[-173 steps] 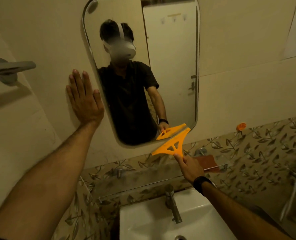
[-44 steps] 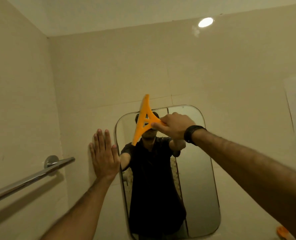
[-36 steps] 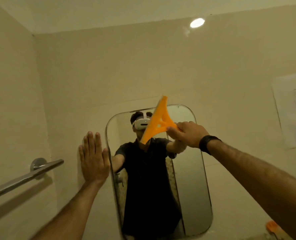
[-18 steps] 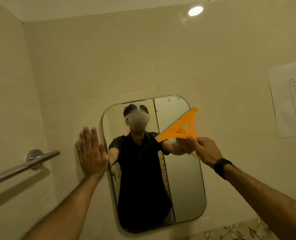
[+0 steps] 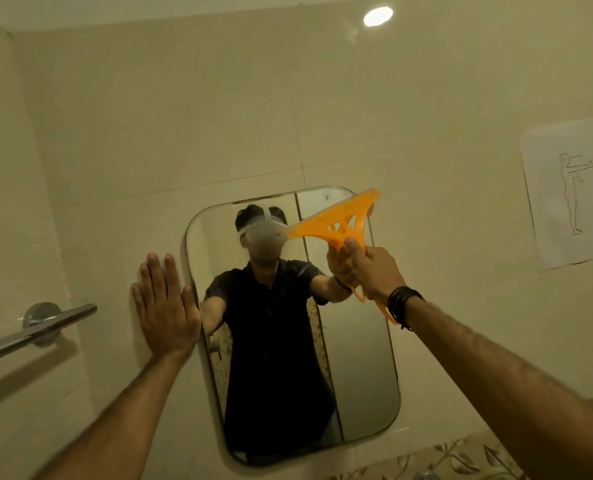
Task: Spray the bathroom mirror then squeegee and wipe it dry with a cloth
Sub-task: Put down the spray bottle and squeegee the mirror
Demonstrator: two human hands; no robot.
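Observation:
A rounded rectangular mirror (image 5: 357,368) hangs on the cream tiled wall and reflects a person in a dark shirt. My right hand (image 5: 371,268) grips the handle of an orange plastic squeegee (image 5: 336,221). Its blade lies slanted across the mirror's top right corner, the right end higher and just past the mirror's edge. My left hand (image 5: 165,306) rests flat on the wall, fingers up, right beside the mirror's left edge. No spray bottle or cloth is in view.
A chrome towel bar (image 5: 35,332) sticks out from the left wall at hand height. A paper sheet (image 5: 569,194) with a line drawing is taped to the wall at right. Leaf-patterned tiles (image 5: 461,459) run below the mirror. A round ceiling light (image 5: 377,16) shines above.
The squeegee has swung from near upright at the mirror's top middle to a slanted lie across the top right corner. My right hand moved right. The left hand stayed on the wall.

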